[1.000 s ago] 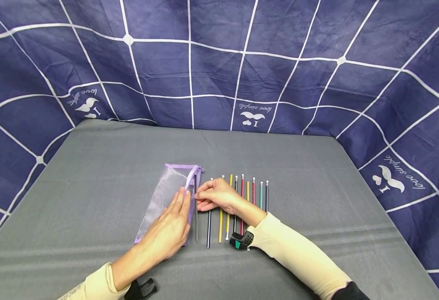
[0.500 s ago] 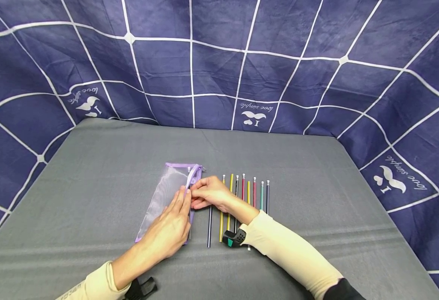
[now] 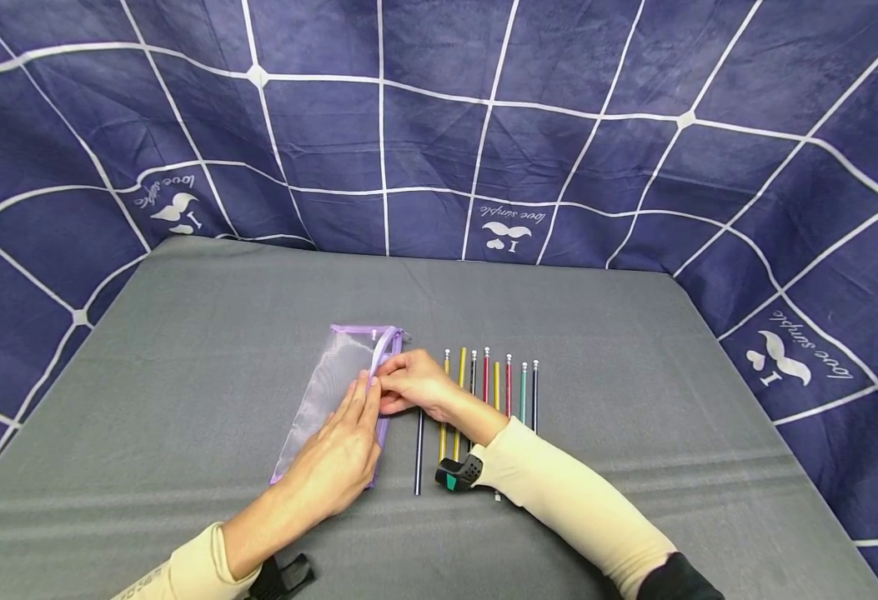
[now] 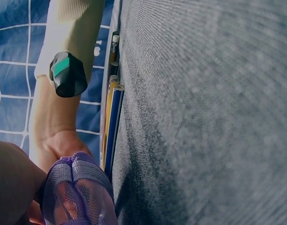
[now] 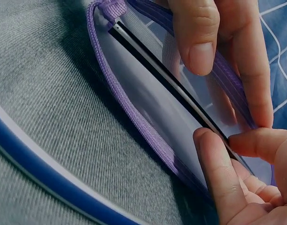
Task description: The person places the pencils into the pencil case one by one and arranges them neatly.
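Note:
A mesh pencil case [image 3: 318, 392] with purple edging lies on the grey cloth in the head view. My left hand [image 3: 337, 454] lies over its side and grips the edge of the mouth; in the right wrist view the thumb [image 5: 199, 51] is inside and the fingers outside. The mouth gapes there. My right hand [image 3: 416, 387] pinches a black pencil [image 5: 166, 82] between thumb and forefinger. Most of that pencil is within the case's mouth, slanting along it. The purple lower end of the case [image 4: 77, 192] shows in the left wrist view.
Right of the case, several pencils lie in a row: a dark blue pencil [image 3: 418, 458] nearest, then yellow, black, red, and a green pencil [image 3: 524, 392] near the far end. My right forearm crosses above them. A blue checked curtain [image 3: 439, 150] hangs behind the grey table [image 3: 596, 333].
My right hand has moved left, carrying the black pencil from beside the case into its mouth. The left hand has stayed in place on the case.

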{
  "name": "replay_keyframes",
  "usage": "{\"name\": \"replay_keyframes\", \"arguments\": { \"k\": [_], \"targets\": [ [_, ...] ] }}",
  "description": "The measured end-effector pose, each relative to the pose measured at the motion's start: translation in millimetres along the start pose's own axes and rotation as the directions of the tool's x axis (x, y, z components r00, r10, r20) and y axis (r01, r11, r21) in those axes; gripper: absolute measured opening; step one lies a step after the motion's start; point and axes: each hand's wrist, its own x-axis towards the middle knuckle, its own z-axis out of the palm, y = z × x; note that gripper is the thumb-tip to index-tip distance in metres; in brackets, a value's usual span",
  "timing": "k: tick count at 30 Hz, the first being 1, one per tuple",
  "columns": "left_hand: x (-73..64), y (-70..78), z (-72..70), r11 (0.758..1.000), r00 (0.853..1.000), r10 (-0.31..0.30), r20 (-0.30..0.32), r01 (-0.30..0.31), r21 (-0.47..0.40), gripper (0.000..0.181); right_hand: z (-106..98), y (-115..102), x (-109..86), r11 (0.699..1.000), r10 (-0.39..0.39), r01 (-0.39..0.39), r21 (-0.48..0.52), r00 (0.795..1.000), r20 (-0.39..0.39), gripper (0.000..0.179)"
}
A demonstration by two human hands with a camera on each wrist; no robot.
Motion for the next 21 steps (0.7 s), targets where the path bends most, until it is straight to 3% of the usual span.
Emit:
{"name": "replay_keyframes", "arguments": {
  "k": [21],
  "targets": [
    [0.0, 0.3, -1.5, 1.0, 1.0, 0.015, -0.005, -0.014, 0.017, 0.066, -1.3, -2.2, -5.4, 0.998, -0.047, 0.047, 0.032, 0.999, -0.004, 0.023]
  ]
}}
